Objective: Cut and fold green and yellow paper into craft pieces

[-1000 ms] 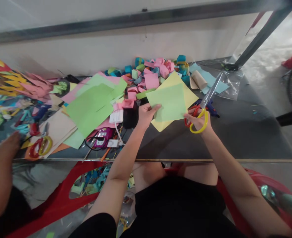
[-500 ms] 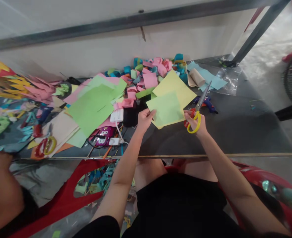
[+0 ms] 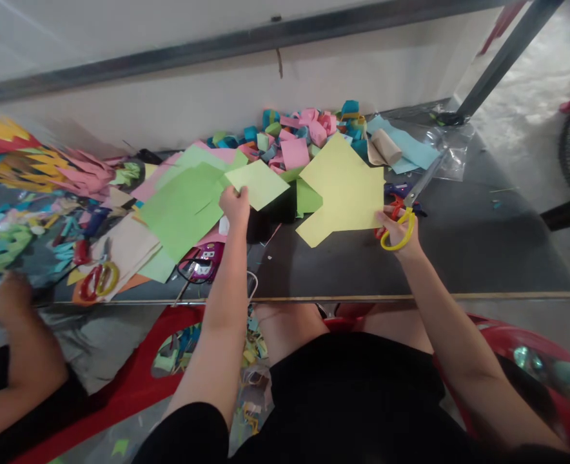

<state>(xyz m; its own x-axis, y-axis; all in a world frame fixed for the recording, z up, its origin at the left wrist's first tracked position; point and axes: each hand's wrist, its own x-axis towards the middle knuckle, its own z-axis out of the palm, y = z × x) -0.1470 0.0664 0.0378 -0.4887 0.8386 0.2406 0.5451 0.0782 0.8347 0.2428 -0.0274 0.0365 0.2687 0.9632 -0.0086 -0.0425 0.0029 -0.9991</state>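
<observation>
In the head view, the left hand [image 3: 235, 205] has moved away to the left with a pale green sheet [image 3: 258, 183], which a moment ago overlapped the yellow paper [image 3: 345, 193] between both hands. Its thumb and fingers pinch the sheet's near edge, and it now shows in front of the bright green sheet [image 3: 181, 203] and a black object [image 3: 278, 216]. The right hand [image 3: 402, 233] carries scissors [image 3: 424, 182] in its grasp, thumb and finger apparently pinching the yellow paper's right edge; whether that is several sheets, I cannot tell. The colours are thus parted, one by each hand, the scissors kept ready.
</observation>
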